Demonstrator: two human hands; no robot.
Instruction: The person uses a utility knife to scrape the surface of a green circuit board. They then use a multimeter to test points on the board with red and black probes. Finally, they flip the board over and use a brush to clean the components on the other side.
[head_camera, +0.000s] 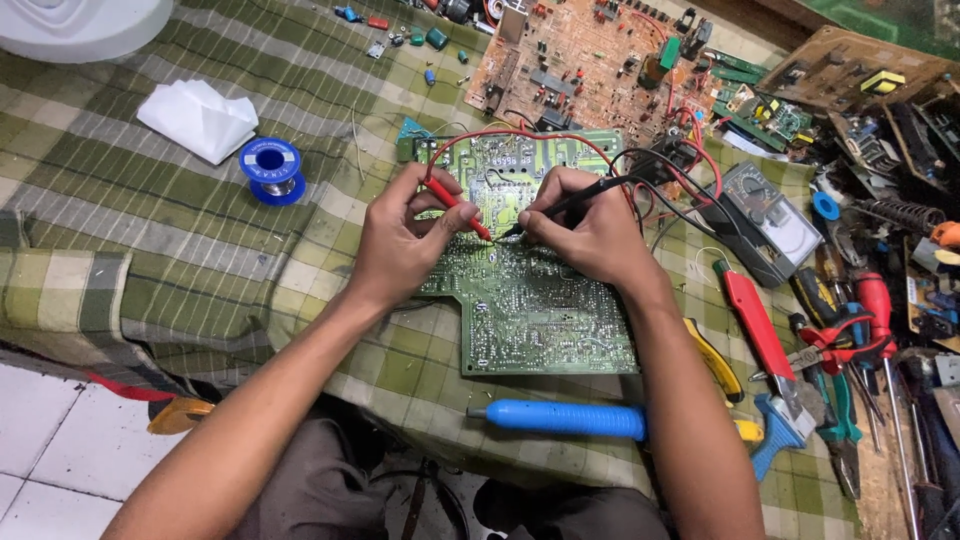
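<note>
My left hand (400, 240) is pinched shut on the red probe (457, 207), thumb and fingers clamped along its slim shaft, the tip slanting down toward four o'clock. My right hand (585, 232) is closed the same way on the black probe (565, 206), its tip pointing toward eight o'clock. The two tips come down almost together, just beside each other, on the green circuit board (530, 310).

The board lies solder side up on the checked cloth (150, 200) in front of me, under both hands. It is a pale, dull green, roughly L-shaped with a notched edge at its lower left, and covered in fine silvery solder dots and thin traces. Red and black leads (520, 135) loop over its far edge at twelve o'clock and run off toward two o'clock, where a grey meter (760, 215) rests.

At twelve o'clock beyond the green board lies a larger brown circuit board (580, 60), component side up. At six o'clock, just beside the green board's near edge, lies a blue desoldering pump (565, 418). At ten o'clock sits a blue solder spool (271, 170), with a crumpled white tissue (198, 118) just past it. At three o'clock a red utility knife (752, 322), pliers and screwdrivers (860, 330) lie heaped.
</note>
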